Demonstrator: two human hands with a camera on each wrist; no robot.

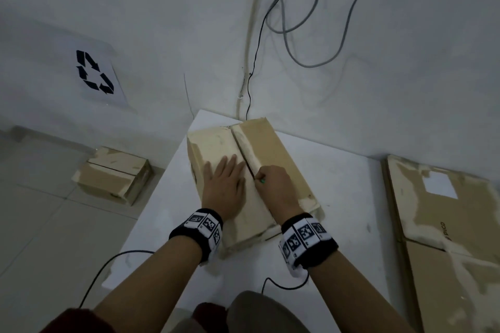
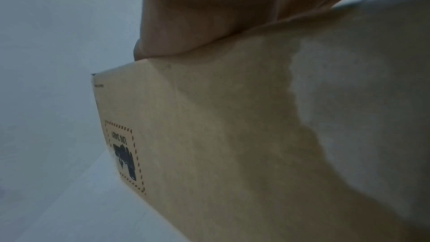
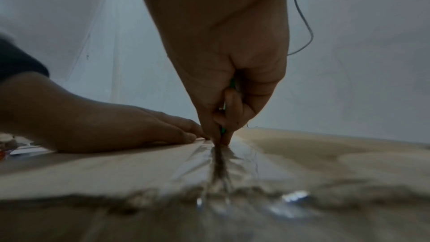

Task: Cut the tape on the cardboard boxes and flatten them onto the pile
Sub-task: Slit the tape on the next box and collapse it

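White walls meet in a corner at 12 o'clock, with grey and black cables (image 1: pixel 295 35) hanging down them, and a sheet with a black recycling sign (image 1: pixel 94 73) is fixed on the wall at 10 o'clock. Below the corner stands a white table (image 1: pixel 338 211), and on its middle lies the cardboard box (image 1: pixel 273 154), closed, with its long side pointing to 12 o'clock. A strip of clear tape (image 3: pixel 232 165) runs along the seam between the two top flaps; from the far end of the box to the right hand the seam shows as a dark open line.

The left hand (image 1: pixel 224 186) lies flat on the left flap, fingers straight and close together, pressing the cardboard just beside the seam. The left wrist view shows the palm (image 2: pixel 197 25) touching the top edge of the box, and a printed dotted mark (image 2: pixel 124 155) on the box side.

The right hand (image 1: pixel 276 186) is closed around a thin green cutter (image 3: pixel 223 132), thumb and fingers pinching it. The tip of the cutter is down in the seam of the tape, at about the middle of the box length.

On the floor at 9 o'clock sits a smaller cardboard box (image 1: pixel 113 178), still closed. At 3 o'clock lies the pile of flattened boxes (image 1: pixel 446 224), its top one with a white label (image 1: pixel 439 184).
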